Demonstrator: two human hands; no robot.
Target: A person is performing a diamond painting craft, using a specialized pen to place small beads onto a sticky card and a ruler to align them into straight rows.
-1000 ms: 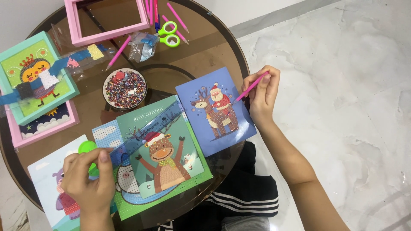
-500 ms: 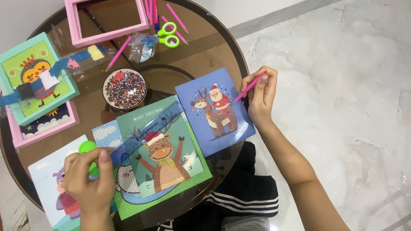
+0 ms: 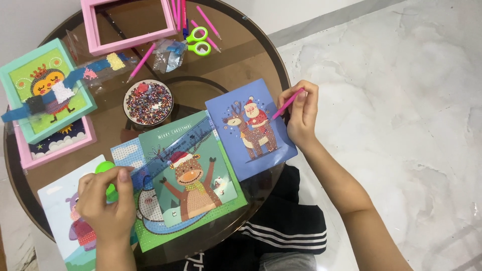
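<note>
the right hand (image 3: 300, 114) is pinched shut around a slim pink plastic pen (image 3: 287, 104), its tip pointing down at the right edge of a blue rectangular card with a beaded santa riding a reindeer (image 3: 250, 129). that blue card lies on the right side of the round brown glass table (image 3: 228, 65), its lower corner hanging past the rim.

the left hand (image 3: 107, 200) sits at the near left, fingers curled closed on a small bright green plastic tray (image 3: 106, 166) that peeks out above and beside the knuckles. it rests on the left edge of a green rectangular card with a reindeer in a red hat (image 3: 188, 180), which overlaps the blue card's left side. a white card with a purple creature (image 3: 63, 213) lies under the wrist.

behind the green card stands a round dish of mixed coloured beads (image 3: 148, 103). further back are a pink empty picture frame (image 3: 128, 22), green-handled scissors (image 3: 198, 41) and spare pink pens (image 3: 208, 22). at far left, a mint-framed bird picture (image 3: 45, 88) lies on top of another pink frame (image 3: 60, 143).
</note>
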